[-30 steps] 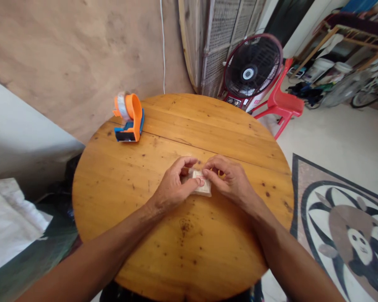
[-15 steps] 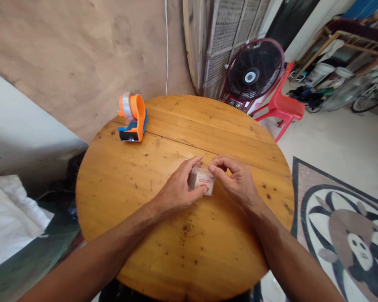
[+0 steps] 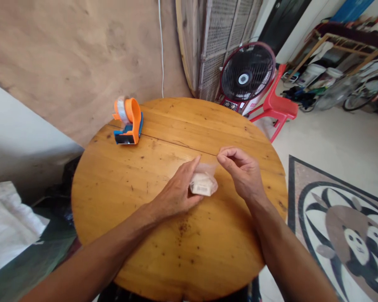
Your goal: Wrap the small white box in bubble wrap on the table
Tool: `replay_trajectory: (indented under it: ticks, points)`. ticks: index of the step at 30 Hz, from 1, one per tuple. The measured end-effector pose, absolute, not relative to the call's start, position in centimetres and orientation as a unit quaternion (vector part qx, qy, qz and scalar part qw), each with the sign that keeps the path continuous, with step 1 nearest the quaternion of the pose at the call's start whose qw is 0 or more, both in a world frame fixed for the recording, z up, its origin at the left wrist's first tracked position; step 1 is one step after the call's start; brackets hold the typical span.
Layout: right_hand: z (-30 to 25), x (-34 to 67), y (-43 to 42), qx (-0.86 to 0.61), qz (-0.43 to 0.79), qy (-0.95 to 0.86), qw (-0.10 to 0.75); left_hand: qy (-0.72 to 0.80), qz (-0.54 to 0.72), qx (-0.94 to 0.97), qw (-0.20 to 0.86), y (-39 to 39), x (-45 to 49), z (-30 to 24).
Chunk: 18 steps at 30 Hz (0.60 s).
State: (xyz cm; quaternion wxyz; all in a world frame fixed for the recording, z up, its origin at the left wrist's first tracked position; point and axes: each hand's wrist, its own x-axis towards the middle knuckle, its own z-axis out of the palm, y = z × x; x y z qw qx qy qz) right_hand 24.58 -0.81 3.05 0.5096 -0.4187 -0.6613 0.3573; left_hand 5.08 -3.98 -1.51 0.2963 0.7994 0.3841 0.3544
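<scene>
- R hand moved off from wrapped pkt vs earlier; pkt turned too
- L hand gripping pkt, nr mid of desk
- R thumb + index pinched tog.; can't tell if anything's btwn
- Tape dispenser on desk, far L
- Fan + red chair past desk, R side

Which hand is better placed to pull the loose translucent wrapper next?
Probably the right hand: its fingers are pinched close beside the translucent wrapper, while the left hand holds the small white box.
</scene>
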Motion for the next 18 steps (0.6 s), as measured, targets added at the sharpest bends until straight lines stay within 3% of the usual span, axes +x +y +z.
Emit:
replay_trajectory:
  ticks: [4,9,18]
  points:
    - [3.1,24.8,-0.5,-0.427,0.371,-0.632,0.529,0.386,0.326,0.806,0.307,-4.1,4.9,-1.3]
    - [2.9,25.0,-0.2,-0.446,0.369,-0.614,0.537,0.400,0.378,0.765,0.334,-4.3,4.9,-1.0]
    - [2.1,25.8,1.1,-0.436,0.387,-0.580,0.569,0.398,0.406,0.783,0.252,-4.8,5.2,-0.4]
